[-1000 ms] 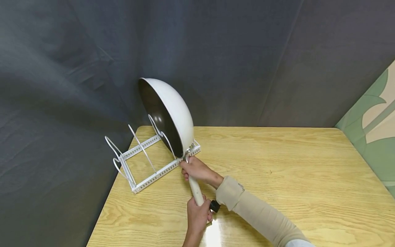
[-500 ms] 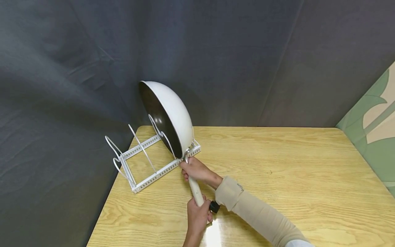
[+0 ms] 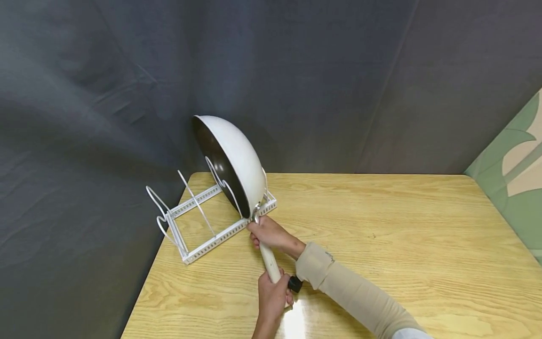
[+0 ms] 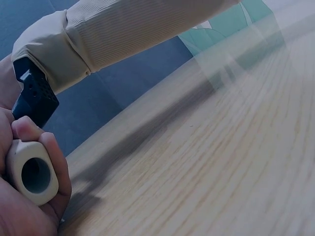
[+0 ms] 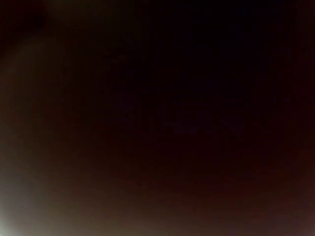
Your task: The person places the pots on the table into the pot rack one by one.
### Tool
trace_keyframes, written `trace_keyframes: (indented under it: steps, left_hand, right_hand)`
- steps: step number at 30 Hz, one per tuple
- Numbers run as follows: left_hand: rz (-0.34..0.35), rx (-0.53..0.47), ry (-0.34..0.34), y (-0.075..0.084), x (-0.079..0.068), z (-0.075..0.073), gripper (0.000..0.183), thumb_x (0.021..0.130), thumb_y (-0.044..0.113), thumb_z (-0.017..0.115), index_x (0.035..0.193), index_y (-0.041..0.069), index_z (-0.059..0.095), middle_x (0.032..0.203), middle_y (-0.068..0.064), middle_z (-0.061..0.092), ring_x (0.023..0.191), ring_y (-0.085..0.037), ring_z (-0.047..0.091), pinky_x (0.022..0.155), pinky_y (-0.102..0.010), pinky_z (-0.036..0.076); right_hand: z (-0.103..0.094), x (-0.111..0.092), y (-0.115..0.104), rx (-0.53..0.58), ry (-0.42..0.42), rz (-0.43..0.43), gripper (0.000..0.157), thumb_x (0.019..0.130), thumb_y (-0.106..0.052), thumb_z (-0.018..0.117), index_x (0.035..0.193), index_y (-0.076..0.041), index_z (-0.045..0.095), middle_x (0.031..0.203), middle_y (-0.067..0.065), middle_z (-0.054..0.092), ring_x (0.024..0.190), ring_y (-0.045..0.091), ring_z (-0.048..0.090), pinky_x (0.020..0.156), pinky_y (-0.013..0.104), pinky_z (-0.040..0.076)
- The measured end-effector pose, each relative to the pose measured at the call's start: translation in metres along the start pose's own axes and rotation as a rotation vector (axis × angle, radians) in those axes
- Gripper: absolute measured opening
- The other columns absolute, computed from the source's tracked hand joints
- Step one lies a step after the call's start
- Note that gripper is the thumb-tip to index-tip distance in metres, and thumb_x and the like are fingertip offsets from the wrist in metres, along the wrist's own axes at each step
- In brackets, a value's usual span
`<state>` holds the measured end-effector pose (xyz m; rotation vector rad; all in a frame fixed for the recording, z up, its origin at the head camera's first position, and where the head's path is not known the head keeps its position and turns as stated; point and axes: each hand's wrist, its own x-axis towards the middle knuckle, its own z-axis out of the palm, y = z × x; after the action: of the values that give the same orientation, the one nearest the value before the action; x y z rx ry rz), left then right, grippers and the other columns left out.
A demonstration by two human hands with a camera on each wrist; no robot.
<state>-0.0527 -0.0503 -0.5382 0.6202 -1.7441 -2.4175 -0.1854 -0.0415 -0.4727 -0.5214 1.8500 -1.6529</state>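
Observation:
A white wok [image 3: 239, 153] with a dark inside stands on edge, tilted, between the wires of a white metal rack [image 3: 220, 239]. Its pale handle [image 3: 268, 260] slants down toward me. My right hand [image 3: 271, 233] grips the handle close to the wok. Lower down, my left hand [image 3: 272, 294] holds the handle near its end. In the left wrist view the fingers [image 4: 58, 172] curl round the handle's hollow end [image 4: 17, 164]. The right wrist view is almost wholly dark and shows nothing I can make out.
The rack stands at the left back of a wooden table [image 3: 381, 245], near a dark grey cloth wall [image 3: 322, 84]. A black wrist camera [image 3: 295, 284] sits under my right wrist, close to the left hand. A green patterned panel [image 3: 516, 183] borders the right side.
The wok's upper rim has sunk slightly and tipped a little to the right. Both hands keep their grip on the handle, nearly in place.

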Motion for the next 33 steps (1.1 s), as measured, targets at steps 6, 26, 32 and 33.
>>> trace_keyframes:
  steps: [6,26,32,33]
  left_hand:
    - [-0.007,0.02,-0.004,-0.003,0.0,-0.001,0.012,0.076,-0.001,0.058,0.079,0.004,0.047,0.049,0.0,0.044,0.033,-0.008,0.043,0.03,-0.02,0.036]
    - [0.04,0.032,-0.073,0.001,0.005,-0.005,0.014,0.078,-0.002,0.058,0.075,0.006,0.047,0.046,-0.001,0.045,0.032,-0.01,0.045,0.031,-0.021,0.037]
    - [0.036,0.024,-0.099,0.0,0.007,-0.006,0.015,0.082,0.002,0.061,0.074,0.006,0.048,0.048,-0.002,0.046,0.033,-0.012,0.046,0.032,-0.021,0.037]
    - [0.032,0.02,-0.102,0.0,0.007,-0.006,0.015,0.082,0.002,0.061,0.074,0.006,0.049,0.048,-0.002,0.046,0.033,-0.012,0.046,0.033,-0.021,0.036]
  right_hand:
    - [0.0,-0.001,0.002,-0.001,0.016,0.015,0.028,0.09,-0.013,0.047,0.063,-0.007,0.046,0.052,0.002,0.046,0.045,0.013,0.045,0.043,0.023,0.043]
    - [-0.005,-0.007,0.004,-0.053,0.011,0.004,0.025,0.09,-0.021,0.054,0.086,0.004,0.055,0.063,0.011,0.055,0.055,0.025,0.056,0.051,0.026,0.047]
    - [-0.011,-0.014,0.005,-0.079,-0.014,-0.006,0.021,0.092,-0.022,0.052,0.092,-0.001,0.057,0.071,0.015,0.058,0.065,0.034,0.061,0.058,0.03,0.05]
    - [-0.012,-0.015,0.005,-0.077,-0.021,-0.008,0.02,0.092,-0.022,0.052,0.093,-0.003,0.057,0.072,0.015,0.058,0.066,0.035,0.061,0.059,0.031,0.051]
